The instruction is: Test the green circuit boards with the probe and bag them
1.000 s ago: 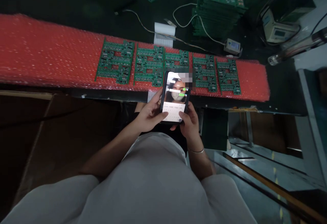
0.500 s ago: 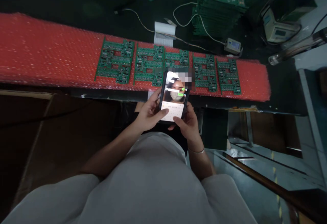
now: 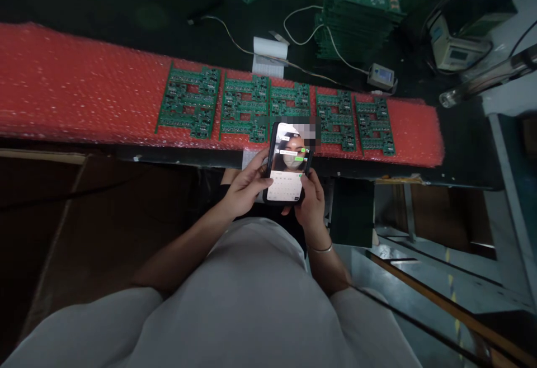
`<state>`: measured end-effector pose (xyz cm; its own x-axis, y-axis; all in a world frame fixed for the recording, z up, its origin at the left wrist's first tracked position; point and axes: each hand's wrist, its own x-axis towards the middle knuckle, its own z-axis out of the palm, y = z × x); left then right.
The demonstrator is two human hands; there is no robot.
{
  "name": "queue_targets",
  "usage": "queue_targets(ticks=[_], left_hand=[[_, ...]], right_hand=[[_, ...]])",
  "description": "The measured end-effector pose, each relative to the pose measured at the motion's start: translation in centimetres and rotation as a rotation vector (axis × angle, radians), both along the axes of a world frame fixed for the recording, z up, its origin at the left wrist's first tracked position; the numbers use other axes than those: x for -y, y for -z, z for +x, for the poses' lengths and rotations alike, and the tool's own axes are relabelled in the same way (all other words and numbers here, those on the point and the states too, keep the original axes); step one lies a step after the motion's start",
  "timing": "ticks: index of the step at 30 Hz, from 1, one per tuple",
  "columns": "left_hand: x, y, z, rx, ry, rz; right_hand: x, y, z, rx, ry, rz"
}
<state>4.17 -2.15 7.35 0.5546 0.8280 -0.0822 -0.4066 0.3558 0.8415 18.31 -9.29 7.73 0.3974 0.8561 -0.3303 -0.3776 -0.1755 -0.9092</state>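
Observation:
A smartphone (image 3: 287,185) with a dark case is held upright in front of my body, its lit screen showing a chat over a keyboard. My left hand (image 3: 245,188) grips its left side, the thumb at the left edge of the keyboard. On the other side, my right hand (image 3: 311,200) holds the lower right, its thumb on the keyboard's upper right. The fingers behind the phone are mostly hidden. Just beyond it, several green circuit boards (image 3: 188,102) lie in a row on red bubble wrap (image 3: 104,94); the phone's top overlaps the middle ones.
A tall stack of circuit boards (image 3: 356,21) stands at the back right of the dark table. A white cable (image 3: 226,29) runs to a small grey device (image 3: 381,76). Paper sheets (image 3: 268,66) lie behind the row. A beige box with a display (image 3: 459,49) sits farther right.
My right thumb has moved up from the bottom of the keyboard to its upper right. My left thumb has shifted slightly left. The phone sits a little lower.

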Motion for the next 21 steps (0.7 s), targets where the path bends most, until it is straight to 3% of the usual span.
queue_targets(ticks=[7, 13, 21], left_hand=[[0.0, -0.4, 0.0, -0.044, -0.012, -0.073], [-0.2, -0.4, -0.1, -0.053, 0.031, -0.02], [-0.3, 0.3, -0.3, -0.058, 0.068, 0.068]], right_hand=[[0.2, 0.1, 0.7, 0.085, -0.014, 0.025], [0.3, -0.2, 1.2, -0.062, -0.103, 0.073], [0.9, 0.4, 1.5, -0.095, -0.217, 0.16]])
